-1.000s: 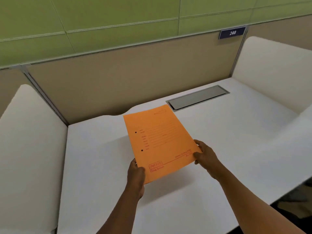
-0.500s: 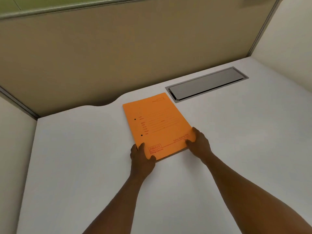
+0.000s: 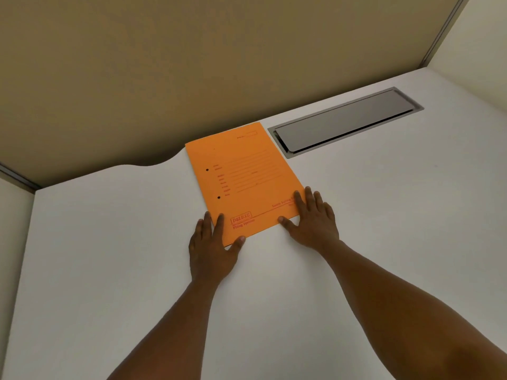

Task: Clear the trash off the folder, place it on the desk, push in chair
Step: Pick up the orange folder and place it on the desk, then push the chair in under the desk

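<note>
An orange paper folder (image 3: 241, 176) with red print lies flat on the white desk (image 3: 109, 256), its far edge near the beige partition. My left hand (image 3: 212, 248) rests flat at the folder's near left corner, fingers spread, thumb touching the near edge. At the near right corner my right hand (image 3: 312, 218) lies flat with its fingers partly over the folder. Neither hand grips it. No trash and no chair are in view.
A grey metal cable hatch (image 3: 345, 122) is set into the desk just right of the folder's far corner. The beige partition (image 3: 192, 64) closes off the back. White side panels stand at the left (image 3: 11, 242) and far right (image 3: 482, 31).
The folder went from being held above the desk in both hands to lying flat on it, farther back. Both hands have let go and now lie flat at its near corners.
</note>
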The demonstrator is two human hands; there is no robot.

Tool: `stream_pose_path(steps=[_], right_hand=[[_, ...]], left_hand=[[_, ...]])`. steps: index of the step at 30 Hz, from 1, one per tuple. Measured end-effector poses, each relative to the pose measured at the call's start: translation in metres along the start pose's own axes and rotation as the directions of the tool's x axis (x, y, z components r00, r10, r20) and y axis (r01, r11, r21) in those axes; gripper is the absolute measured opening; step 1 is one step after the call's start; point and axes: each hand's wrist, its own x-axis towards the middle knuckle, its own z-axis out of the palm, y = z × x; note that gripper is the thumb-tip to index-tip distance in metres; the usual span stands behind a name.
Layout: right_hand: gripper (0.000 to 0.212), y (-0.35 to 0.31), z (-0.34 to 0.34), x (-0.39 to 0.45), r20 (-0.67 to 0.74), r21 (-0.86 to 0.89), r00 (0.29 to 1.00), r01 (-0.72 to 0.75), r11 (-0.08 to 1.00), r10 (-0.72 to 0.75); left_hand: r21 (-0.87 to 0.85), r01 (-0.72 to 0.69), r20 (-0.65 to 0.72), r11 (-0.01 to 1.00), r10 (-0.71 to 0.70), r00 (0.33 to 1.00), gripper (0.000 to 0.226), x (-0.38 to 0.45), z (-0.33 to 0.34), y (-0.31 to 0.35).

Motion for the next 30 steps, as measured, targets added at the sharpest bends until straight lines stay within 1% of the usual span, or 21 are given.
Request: stream_pose_path(steps=[3,9,11,13,15,17,20,23,26,28,30], right_hand=[[0.097,0.002,-0.002,0.006,0.001,-0.026,1.0,0.017,1.0,-0.017],[0.1,0.002,0.0,0.006,-0.046,-0.009,0.999,0.021,1.0,-0.021],[0.103,0.002,-0.001,0.003,-0.059,0.023,0.998,0.031,0.999,-0.03],[0.107,0.003,-0.003,-0.005,-0.071,0.104,0.997,0.021,0.994,-0.014],[0.11,0.005,-0.004,-0.02,-0.06,0.188,0.998,-0.002,0.982,0.013],[0.108,0.006,-0.001,-0.047,-0.04,0.205,0.999,-0.006,0.979,0.014],[0.1,0.004,0.01,-0.099,-0.055,0.185,0.998,0.007,0.983,0.003],[0.092,-0.005,0.022,-0.158,-0.066,0.175,0.998,0.001,0.985,0.011],[0.089,-0.018,0.029,-0.216,-0.029,0.183,0.999,-0.019,0.983,0.024],[0.087,-0.027,0.028,-0.254,-0.002,0.168,1.0,-0.008,0.986,0.009],[0.086,-0.034,0.022,-0.29,-0.005,0.148,1.0,0.008,0.989,-0.007]], left_hand=[[0.015,0.014,0.011,1.0,-0.014,1.0,0.09,0.0,0.001,0.001],[0.01,0.015,0.004,1.0,-0.015,1.0,0.089,0.001,0.003,0.001],[-0.036,0.015,0.001,0.999,-0.015,1.0,0.091,0.002,0.003,0.0],[-0.126,0.027,0.004,0.992,-0.027,1.0,0.093,-0.001,0.0,-0.003],[-0.169,0.061,0.037,0.984,-0.056,0.998,0.093,-0.008,-0.002,-0.006],[-0.165,0.085,0.099,0.983,-0.069,0.993,0.092,-0.026,-0.005,-0.01],[-0.133,0.079,0.21,0.988,-0.05,0.977,0.087,-0.066,-0.01,-0.017],[-0.076,0.046,0.318,0.996,-0.02,0.948,0.081,-0.114,-0.017,-0.022],[-0.102,0.066,0.42,0.993,-0.017,0.907,0.079,-0.168,-0.028,-0.021],[-0.096,0.053,0.465,0.994,-0.003,0.885,0.077,-0.207,-0.037,-0.018],[-0.097,0.02,0.46,0.995,0.027,0.887,0.075,-0.245,-0.048,-0.016]])
